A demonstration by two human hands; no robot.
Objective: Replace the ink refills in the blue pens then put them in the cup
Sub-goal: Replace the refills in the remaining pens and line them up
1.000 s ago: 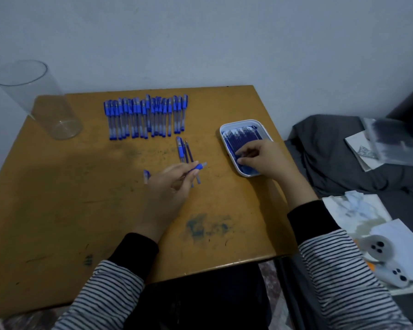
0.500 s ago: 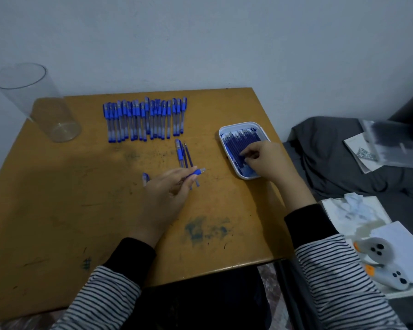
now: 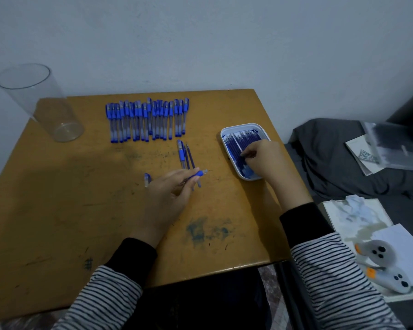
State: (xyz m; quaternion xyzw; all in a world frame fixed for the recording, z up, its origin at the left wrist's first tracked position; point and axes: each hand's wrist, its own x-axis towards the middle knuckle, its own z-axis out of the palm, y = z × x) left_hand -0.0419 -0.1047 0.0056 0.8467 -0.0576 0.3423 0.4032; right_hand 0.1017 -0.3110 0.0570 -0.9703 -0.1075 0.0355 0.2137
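Note:
Several capped blue pens (image 3: 147,120) lie in a row at the back of the wooden table (image 3: 81,210). A clear empty cup (image 3: 39,102) stands at the back left corner. My left hand (image 3: 169,194) holds a blue pen barrel (image 3: 198,174), its tip pointing right. A loose pen cap (image 3: 147,179) lies just left of that hand. A pen and two loose refills (image 3: 186,154) lie behind it. My right hand (image 3: 265,158) is over the white tray (image 3: 242,126) of blue refills, fingers pinching at a refill (image 3: 244,154) in it.
To the right of the table is dark bedding (image 3: 339,158) with papers (image 3: 377,148). Nearer lie white sheets and two white controllers (image 3: 382,265). The table's right edge runs close to the tray.
My right hand has stayed in the tray, fingers shifting among the refills. My left hand with the barrel has barely moved. The view has shifted slightly.

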